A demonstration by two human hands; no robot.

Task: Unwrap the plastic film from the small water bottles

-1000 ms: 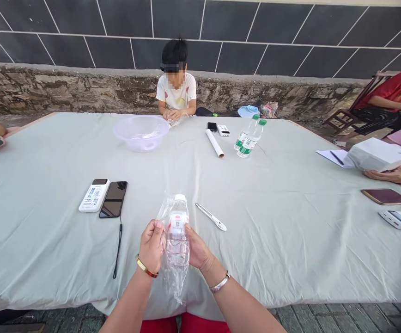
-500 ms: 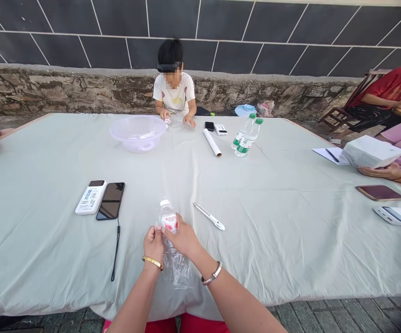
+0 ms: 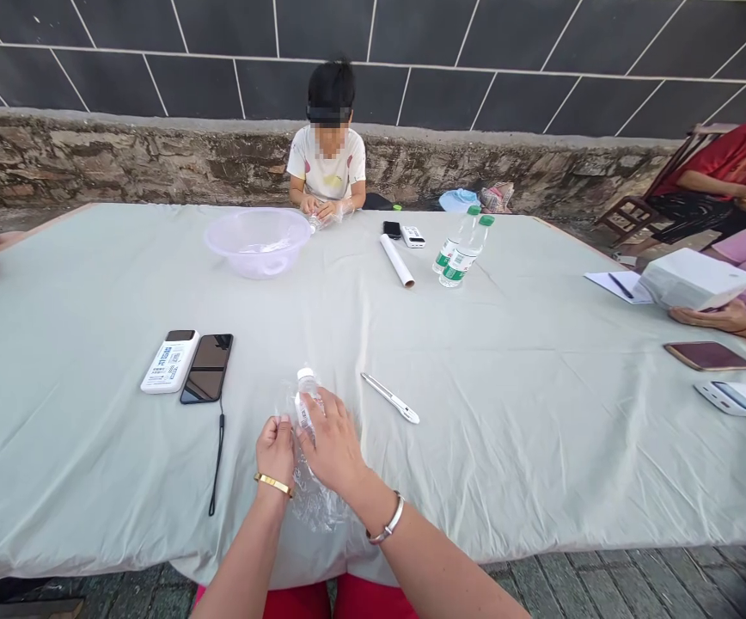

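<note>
A small clear plastic bottle (image 3: 305,383) with a white cap lies on the cloth in front of me, cap pointing away. Across its body rests my right hand (image 3: 331,438), fingers curved over it and thumb on its left side, hiding most of the label. My left hand (image 3: 276,445), closed in a pinch, holds an edge of clear plastic film (image 3: 314,503) just left of the bottle. This crinkled film spreads beneath the hands toward me. A white utility knife (image 3: 391,398) lies to the right of my right hand.
Left of my hands lie a white power bank (image 3: 170,363) and a black phone (image 3: 206,370) with a strap. Farther off stand a purple basin (image 3: 258,245), a white roll (image 3: 397,260) and two green-capped bottles (image 3: 460,258). A person (image 3: 327,163) sits opposite; others sit at the sides.
My right hand has shifted forward over the bottle, turning it so the red label print has rolled out of view. My left hand has moved slightly left, drawing film away from the bottle.
</note>
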